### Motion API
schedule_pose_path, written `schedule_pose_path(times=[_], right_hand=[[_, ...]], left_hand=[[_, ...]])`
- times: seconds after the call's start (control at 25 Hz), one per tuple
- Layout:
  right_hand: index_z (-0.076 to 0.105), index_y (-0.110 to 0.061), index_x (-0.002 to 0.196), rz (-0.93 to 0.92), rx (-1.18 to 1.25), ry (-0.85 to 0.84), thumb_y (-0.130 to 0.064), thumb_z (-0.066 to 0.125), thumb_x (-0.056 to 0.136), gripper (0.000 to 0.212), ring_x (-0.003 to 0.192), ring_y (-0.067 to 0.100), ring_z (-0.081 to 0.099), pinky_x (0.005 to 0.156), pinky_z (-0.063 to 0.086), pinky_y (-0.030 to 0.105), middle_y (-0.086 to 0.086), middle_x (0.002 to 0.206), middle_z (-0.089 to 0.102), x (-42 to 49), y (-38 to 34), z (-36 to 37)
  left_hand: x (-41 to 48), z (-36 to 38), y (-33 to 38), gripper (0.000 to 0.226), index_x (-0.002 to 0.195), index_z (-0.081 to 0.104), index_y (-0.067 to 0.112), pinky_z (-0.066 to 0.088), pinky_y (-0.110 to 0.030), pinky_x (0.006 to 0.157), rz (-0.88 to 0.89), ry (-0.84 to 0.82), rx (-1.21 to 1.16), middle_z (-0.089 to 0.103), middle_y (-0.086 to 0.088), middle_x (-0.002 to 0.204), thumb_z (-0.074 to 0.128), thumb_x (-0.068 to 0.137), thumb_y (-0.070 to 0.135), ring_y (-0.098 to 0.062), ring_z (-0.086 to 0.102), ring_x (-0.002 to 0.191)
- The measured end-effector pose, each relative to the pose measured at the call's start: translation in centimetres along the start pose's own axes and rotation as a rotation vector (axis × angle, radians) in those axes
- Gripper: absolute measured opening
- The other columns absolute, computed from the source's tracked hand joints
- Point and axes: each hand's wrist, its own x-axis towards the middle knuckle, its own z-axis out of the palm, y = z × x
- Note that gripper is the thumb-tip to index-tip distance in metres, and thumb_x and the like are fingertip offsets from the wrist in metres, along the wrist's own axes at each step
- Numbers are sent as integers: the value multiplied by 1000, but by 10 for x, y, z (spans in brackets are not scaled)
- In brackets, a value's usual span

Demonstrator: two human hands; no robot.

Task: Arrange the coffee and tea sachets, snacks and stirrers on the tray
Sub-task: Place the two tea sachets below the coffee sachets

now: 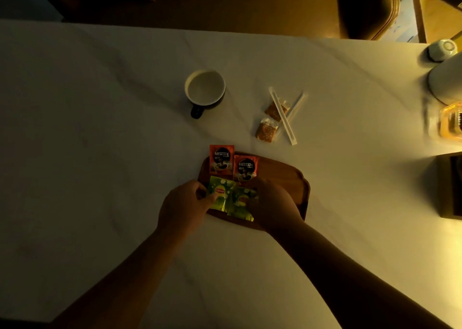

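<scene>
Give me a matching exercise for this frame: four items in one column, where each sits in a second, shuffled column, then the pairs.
Items:
1. coffee sachets
2. tea sachets
3. snack packets
4. mug

Places:
A. on the cloth beyond the tray, beside the wrapped stirrers
B. far side of the wooden tray, untouched
C. on the cloth, left of the snacks
D. near side of the tray, under the left hand and right hand

Pairs: 1-B, 2-D, 3-A, 4-C
</scene>
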Motion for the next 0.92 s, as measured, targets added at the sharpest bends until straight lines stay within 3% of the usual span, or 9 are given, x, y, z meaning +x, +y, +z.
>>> schedule_pose_path(times=[0.12,0.2,0.28,0.36,0.44,0.56,0.72,0.92], right_hand=[[51,-32,135,-166,-232,139,-41,71,87,53,114,19,55,83,51,31,-3,127,59,-11,4,3],[48,-30,138,-247,-331,178,-41,70,87,57,120,25,50,92,50,39,0,133,56,-23,8,5],[46,-29,142,-317,-400,158,-37,67,89,57,131,30,44,100,48,47,4,143,51,-34,11,10],[44,-28,145,-360,-471,88,-34,64,91,58,141,33,34,107,40,52,5,153,44,-43,16,17],[37,-29,151,-377,-518,20,-31,58,94,60,148,33,21,114,22,49,5,161,33,-47,21,27],[27,-31,154,-389,-509,3,-29,51,97,63,152,30,8,112,5,44,2,166,21,-47,26,37],[32,-31,152,-416,-542,0,-32,54,95,62,151,32,11,111,6,46,4,165,24,-41,22,43],[44,-30,146,-407,-551,-19,-35,61,89,59,146,35,26,112,21,51,6,158,39,-41,16,40]], left_hand=[[-3,1,-5,31,84,53,33,38,-26,50,50,71,108,57,12,74,64,80,61,-8,55,63],[-10,5,-8,26,96,56,28,45,-29,56,242,177,170,58,6,90,59,86,52,-14,56,75],[-18,11,-8,30,114,59,21,53,-34,72,503,197,242,60,-2,112,54,91,38,-21,57,98],[-24,18,-11,39,130,57,16,52,-40,95,670,117,314,56,-7,135,54,93,29,-25,52,123],[-28,23,-14,46,137,55,15,44,-44,108,691,39,349,50,-9,147,56,93,27,-28,45,137],[-30,22,-19,48,139,55,14,40,-46,111,672,15,374,48,-9,150,58,93,27,-28,42,140],[-27,17,-23,49,138,56,13,44,-45,108,648,20,369,50,-9,148,59,92,29,-28,43,138],[-26,17,-22,51,136,57,12,47,-47,104,654,10,373,52,-11,145,64,88,29,-30,47,134]])
